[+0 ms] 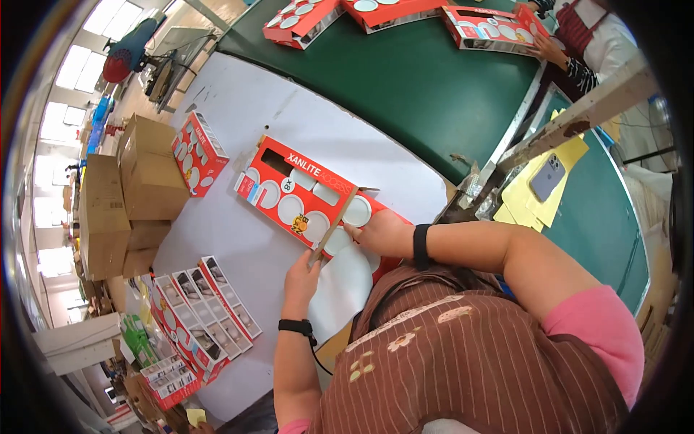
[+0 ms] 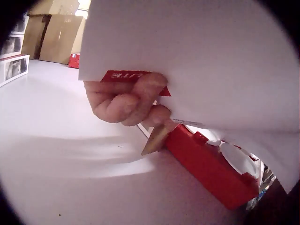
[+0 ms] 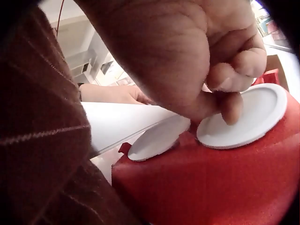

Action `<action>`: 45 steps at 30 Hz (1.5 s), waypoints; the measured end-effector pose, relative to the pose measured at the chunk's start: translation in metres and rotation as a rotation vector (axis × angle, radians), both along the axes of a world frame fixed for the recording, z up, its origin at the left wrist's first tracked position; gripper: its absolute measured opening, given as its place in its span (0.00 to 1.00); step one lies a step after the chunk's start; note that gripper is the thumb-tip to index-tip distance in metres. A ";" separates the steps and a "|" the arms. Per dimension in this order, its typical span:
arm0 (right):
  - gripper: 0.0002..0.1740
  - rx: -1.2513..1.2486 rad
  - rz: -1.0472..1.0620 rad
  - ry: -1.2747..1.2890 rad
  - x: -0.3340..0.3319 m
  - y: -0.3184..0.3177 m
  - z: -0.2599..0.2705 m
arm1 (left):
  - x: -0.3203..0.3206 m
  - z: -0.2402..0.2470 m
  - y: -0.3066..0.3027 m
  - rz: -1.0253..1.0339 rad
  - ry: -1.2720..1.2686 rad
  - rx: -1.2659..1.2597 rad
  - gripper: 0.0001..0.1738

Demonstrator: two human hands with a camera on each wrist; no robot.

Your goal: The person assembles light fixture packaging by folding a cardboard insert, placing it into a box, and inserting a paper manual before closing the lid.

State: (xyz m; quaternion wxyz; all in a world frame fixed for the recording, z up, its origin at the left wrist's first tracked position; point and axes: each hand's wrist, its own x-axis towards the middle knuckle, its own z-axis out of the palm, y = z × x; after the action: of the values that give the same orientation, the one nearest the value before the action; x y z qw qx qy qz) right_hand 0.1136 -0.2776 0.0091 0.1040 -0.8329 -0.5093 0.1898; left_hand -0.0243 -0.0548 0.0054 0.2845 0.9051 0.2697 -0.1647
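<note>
A red XANLITE carton (image 1: 307, 189) printed with white discs lies across the white table, its brown inner edge raised at the near end. My left hand (image 1: 302, 278) pinches a white sheet (image 2: 201, 56) beside that edge, its fingers (image 2: 124, 105) curled at a red lettered strip. The sheet (image 1: 347, 278) bends back toward my apron. At the raised edge is my right hand (image 1: 390, 233), fingers curled and one tip touching a white disc (image 3: 253, 117) on a red surface (image 3: 215, 183). What this hand grips, I cannot tell.
Another red carton (image 1: 199, 155) stands far left by brown boxes (image 1: 152, 166). Several red-and-white packs (image 1: 210, 307) are at lower left. On the green table (image 1: 376, 87), more cartons (image 1: 303, 18) lie at the back, near another person's hand (image 1: 551, 52). A phone (image 1: 547, 178) rests on yellow paper at right.
</note>
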 end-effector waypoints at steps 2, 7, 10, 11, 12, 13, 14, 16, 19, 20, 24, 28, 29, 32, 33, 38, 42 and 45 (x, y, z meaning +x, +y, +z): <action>0.25 -0.044 0.011 0.011 0.003 -0.004 0.014 | 0.000 0.003 0.002 -0.049 0.008 0.021 0.24; 0.28 -0.082 -0.133 -0.073 0.000 0.003 0.018 | 0.000 0.007 0.003 -0.200 -0.040 0.051 0.16; 0.30 -0.076 -0.223 0.032 0.006 0.003 0.012 | 0.002 0.001 0.006 -0.312 -0.047 0.084 0.14; 0.30 -0.077 -0.243 0.037 0.008 0.002 0.006 | 0.003 0.001 0.007 -0.305 -0.032 0.081 0.14; 0.33 -0.032 -0.265 0.025 0.009 0.002 -0.004 | 0.004 0.001 0.009 -0.298 -0.014 0.078 0.15; 0.36 0.014 -0.289 0.015 0.007 0.001 -0.005 | 0.003 -0.001 0.011 -0.322 -0.007 0.077 0.15; 0.36 0.015 -0.315 0.023 0.005 0.001 -0.007 | 0.003 -0.003 0.015 -0.349 -0.019 0.086 0.15; 0.36 0.066 -0.364 0.026 0.003 0.000 -0.007 | 0.005 -0.004 0.018 -0.400 -0.024 0.099 0.14; 0.29 0.078 -0.474 0.027 -0.003 0.000 -0.004 | 0.007 0.000 0.020 -0.433 -0.031 0.087 0.15; 0.29 0.081 -0.495 0.039 -0.005 -0.001 -0.006 | 0.008 0.002 0.020 -0.410 -0.031 0.068 0.15; 0.25 0.138 -0.515 -0.002 -0.011 -0.001 -0.020 | 0.011 0.007 0.017 -0.342 0.004 0.036 0.16; 0.30 0.144 -0.508 -0.076 -0.018 0.002 -0.031 | 0.011 0.003 0.021 -0.380 0.043 0.087 0.17; 0.30 0.144 -0.515 -0.064 -0.019 0.001 -0.032 | 0.010 0.003 0.021 -0.332 0.063 0.060 0.17; 0.29 0.173 -0.496 -0.124 -0.022 0.000 -0.033 | 0.008 0.002 0.022 -0.288 0.097 0.057 0.18; 0.28 0.173 -0.490 -0.122 -0.021 0.001 -0.033 | 0.009 0.002 0.023 -0.291 0.099 0.078 0.18; 0.23 0.200 -0.509 -0.102 -0.018 0.000 -0.028 | 0.006 -0.005 0.028 -0.294 0.060 0.051 0.16; 0.17 0.250 -0.569 0.086 -0.002 -0.013 -0.026 | 0.010 0.002 0.024 -0.282 0.120 0.088 0.14; 0.17 0.485 -0.844 0.232 0.013 -0.048 -0.030 | 0.003 0.001 0.024 -0.278 0.017 0.041 0.13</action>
State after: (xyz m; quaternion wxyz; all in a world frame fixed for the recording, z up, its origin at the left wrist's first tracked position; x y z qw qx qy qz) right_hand 0.1262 -0.3253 -0.0207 0.4185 -0.8915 -0.1426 0.0986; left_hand -0.0209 -0.0308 0.0061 0.2382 0.9379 0.1474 -0.2047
